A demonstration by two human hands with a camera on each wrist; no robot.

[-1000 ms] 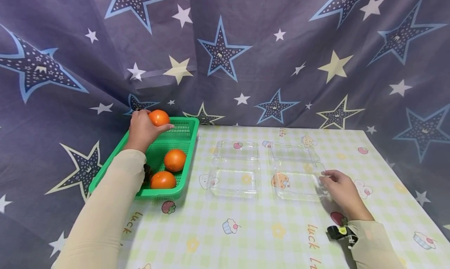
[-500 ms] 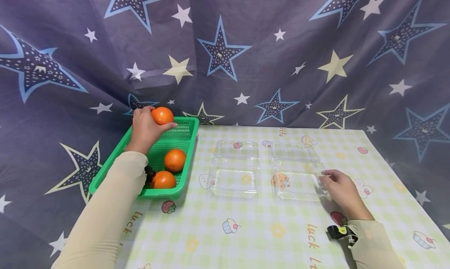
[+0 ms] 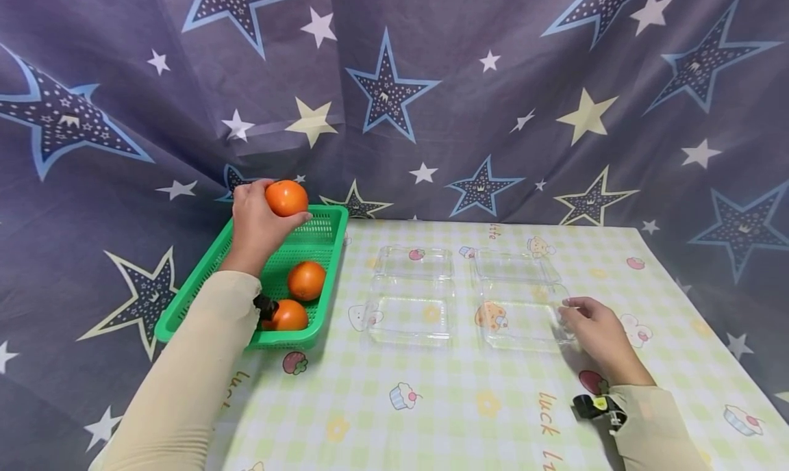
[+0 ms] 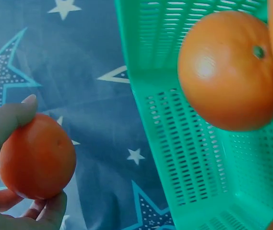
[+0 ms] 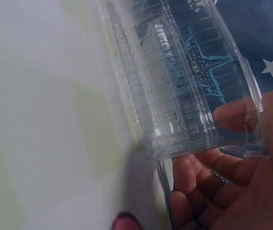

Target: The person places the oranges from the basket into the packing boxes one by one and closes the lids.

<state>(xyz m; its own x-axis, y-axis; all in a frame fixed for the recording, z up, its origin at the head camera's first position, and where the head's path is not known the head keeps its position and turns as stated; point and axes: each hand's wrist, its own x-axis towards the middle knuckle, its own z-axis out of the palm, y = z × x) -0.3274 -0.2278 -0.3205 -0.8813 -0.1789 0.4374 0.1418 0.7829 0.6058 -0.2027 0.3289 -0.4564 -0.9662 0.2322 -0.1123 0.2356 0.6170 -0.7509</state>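
My left hand point(image 3: 259, 221) grips an orange fruit point(image 3: 286, 198) point(image 4: 37, 156) and holds it above the far end of a green basket point(image 3: 329, 214) point(image 4: 174, 143). Two more orange fruits lie in the basket, one in the middle point(image 3: 306, 281) point(image 4: 230, 69) and one near the front point(image 3: 288, 316). My right hand point(image 3: 594, 334) point(image 5: 232, 191) holds the right edge of a clear plastic clamshell box point(image 3: 520, 300) point(image 5: 184, 91) that lies open on the table. A second clear clamshell box point(image 3: 411, 296) lies open to its left.
A tablecloth point(image 3: 468, 402) with pale green checks and cartoon prints covers the table. A blue star-patterned curtain point(image 3: 431, 94) hangs behind and drapes around the left side. The basket stands at the table's left edge.
My left hand has lifted the orange fruit a little higher and slightly right, above the basket's far end. My right hand has stayed on the clear box.
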